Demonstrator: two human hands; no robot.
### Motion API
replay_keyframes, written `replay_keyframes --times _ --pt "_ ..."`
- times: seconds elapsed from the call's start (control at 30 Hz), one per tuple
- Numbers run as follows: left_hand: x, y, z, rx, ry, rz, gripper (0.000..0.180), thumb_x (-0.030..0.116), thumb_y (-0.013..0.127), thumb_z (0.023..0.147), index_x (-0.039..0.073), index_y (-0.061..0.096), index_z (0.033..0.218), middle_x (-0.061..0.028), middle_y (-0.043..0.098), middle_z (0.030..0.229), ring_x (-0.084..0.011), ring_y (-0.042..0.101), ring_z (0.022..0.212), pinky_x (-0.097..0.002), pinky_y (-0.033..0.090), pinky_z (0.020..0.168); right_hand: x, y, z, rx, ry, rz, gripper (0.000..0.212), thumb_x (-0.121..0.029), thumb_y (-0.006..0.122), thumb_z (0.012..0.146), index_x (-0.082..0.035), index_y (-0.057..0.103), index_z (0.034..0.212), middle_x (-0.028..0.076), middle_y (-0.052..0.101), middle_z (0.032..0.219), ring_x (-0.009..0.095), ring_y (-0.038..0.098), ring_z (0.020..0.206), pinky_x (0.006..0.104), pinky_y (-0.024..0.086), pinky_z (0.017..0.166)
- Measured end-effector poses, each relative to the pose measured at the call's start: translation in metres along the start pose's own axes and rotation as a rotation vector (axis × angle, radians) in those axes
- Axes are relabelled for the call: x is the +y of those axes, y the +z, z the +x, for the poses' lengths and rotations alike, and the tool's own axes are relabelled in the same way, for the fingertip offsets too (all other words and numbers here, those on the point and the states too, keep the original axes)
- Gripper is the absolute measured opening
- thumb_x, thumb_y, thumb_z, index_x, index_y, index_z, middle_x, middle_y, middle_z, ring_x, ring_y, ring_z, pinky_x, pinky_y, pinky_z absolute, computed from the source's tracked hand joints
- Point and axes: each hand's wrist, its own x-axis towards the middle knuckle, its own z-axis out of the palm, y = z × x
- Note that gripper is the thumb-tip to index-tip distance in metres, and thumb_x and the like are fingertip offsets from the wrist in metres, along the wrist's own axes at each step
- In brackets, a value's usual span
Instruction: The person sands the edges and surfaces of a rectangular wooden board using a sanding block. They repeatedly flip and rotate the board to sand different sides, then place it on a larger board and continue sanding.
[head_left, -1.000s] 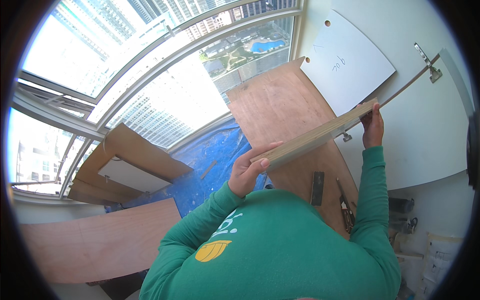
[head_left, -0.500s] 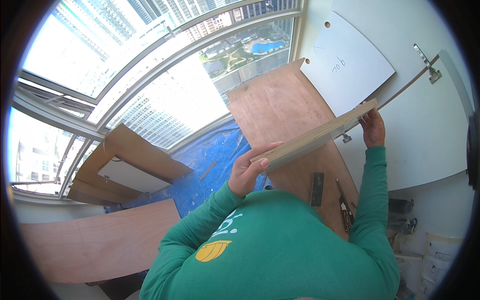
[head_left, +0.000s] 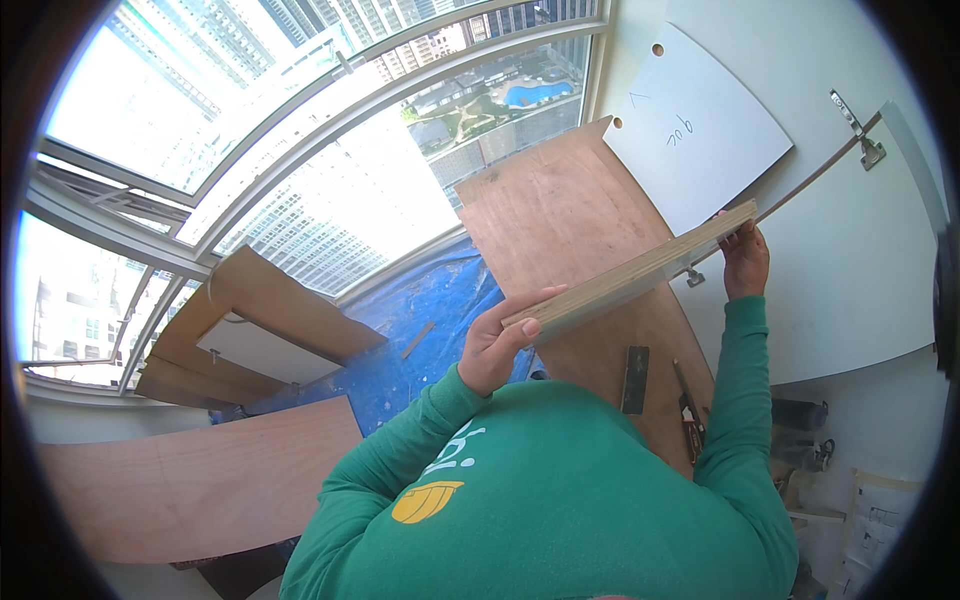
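Both hands grip a long plywood board (head_left: 640, 268) with layered, light-brown edges, raised at a slant in front of my chest. One side of it looks pale and smooth. At the near left end my left hand (head_left: 497, 338) is closed on the board, thumb over the edge. My right hand (head_left: 745, 258) grasps the far right end, its fingers curled round the edge. Beneath the board lies a reddish plywood sheet (head_left: 560, 210). On that sheet, near my body, rest a dark flat block (head_left: 635, 380) and a hand saw (head_left: 690, 415).
White cabinet panels (head_left: 850, 270) with metal hinges (head_left: 872, 152) stand at the right. A white panel (head_left: 690, 130) with handwriting leans at the back right. Blue sheeting (head_left: 410, 330) covers the floor. Brown boards (head_left: 250, 300) lean at the left by the windows; another plywood sheet (head_left: 200, 480) lies nearer.
My right hand and forearm have shifted very slightly, and the board with them. Both hands keep their hold on it.
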Motion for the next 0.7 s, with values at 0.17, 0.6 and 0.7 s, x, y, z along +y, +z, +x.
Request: replay_keyframes --times 0.17,0.6,0.7 --pt "-0.0009 0.0002 -0.0005 0.002 0.006 -0.006 0.051 0.024 0.059 0.106 -0.005 0.057 0.148 -0.0168 0.062 0.148 -0.0248 0.058 0.137 -0.0403 0.042 0.119 0.0016 0.0004 -0.0013 0.017 -0.016 0.005 0.04 -0.041 0.072 0.103 -0.005 0.067 0.121 0.003 0.073 0.112 0.016 0.069 0.104 0.0351 0.055 0.096" --pt "-0.002 0.0016 -0.0015 0.004 0.012 -0.017 0.05 0.023 0.06 0.106 -0.005 0.057 0.147 -0.0167 0.063 0.148 -0.025 0.058 0.136 -0.0404 0.041 0.119 -0.0003 -0.0076 0.0003 -0.113 0.013 -0.042 0.046 -0.047 0.059 0.109 -0.007 0.062 0.132 0.003 0.069 0.127 0.018 0.063 0.12 0.0395 0.048 0.106" --pt "-0.0021 0.0019 -0.0016 0.013 0.014 -0.003 0.05 0.023 0.06 0.105 -0.005 0.057 0.147 -0.0167 0.063 0.147 -0.0251 0.058 0.136 -0.0404 0.042 0.118 -0.0016 -0.0078 0.0012 -0.137 0.019 -0.044 0.047 -0.047 0.057 0.11 -0.007 0.061 0.134 0.003 0.069 0.128 0.019 0.063 0.122 0.04 0.047 0.108"
